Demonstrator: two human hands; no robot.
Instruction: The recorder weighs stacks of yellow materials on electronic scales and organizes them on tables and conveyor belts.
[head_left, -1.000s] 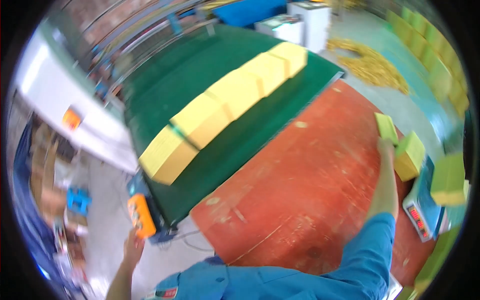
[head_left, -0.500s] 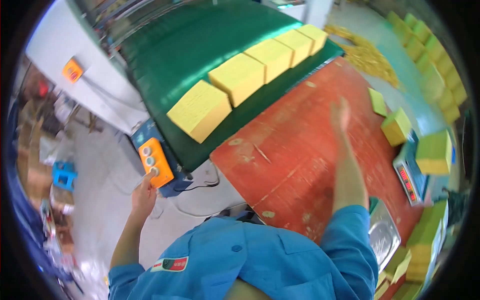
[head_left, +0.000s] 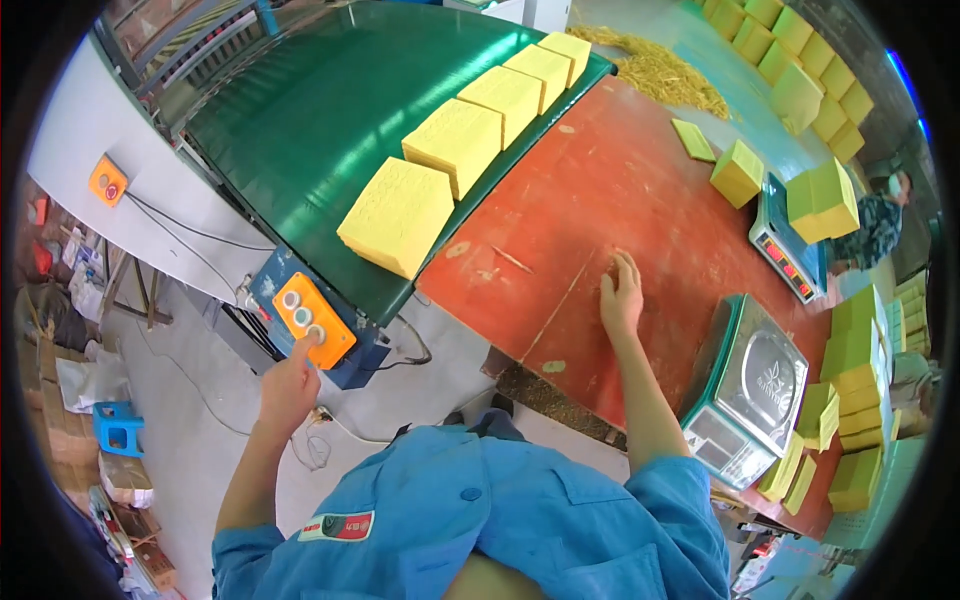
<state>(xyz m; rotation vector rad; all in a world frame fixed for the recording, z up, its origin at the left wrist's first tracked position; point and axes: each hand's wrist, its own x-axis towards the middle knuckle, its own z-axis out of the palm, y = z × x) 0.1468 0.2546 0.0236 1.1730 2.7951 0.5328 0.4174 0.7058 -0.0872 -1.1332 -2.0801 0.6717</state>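
- Head view: my left hand point(head_left: 289, 393) sets a fingertip at the lowest button point(head_left: 317, 329) of the orange control box point(head_left: 325, 311), beside the green belt's point(head_left: 300, 150) near corner; its full grip I cannot tell.
- My right hand point(head_left: 622, 300), empty, fingers loose, is at the red table point(head_left: 540, 200).
- Yellow stacks point(head_left: 395, 215) line the belt's table-side edge.
- Judged step: button operation; next move calls for precise fingertip pressure.

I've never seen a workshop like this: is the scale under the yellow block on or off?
On: the scale shows red digits glowing on its display.
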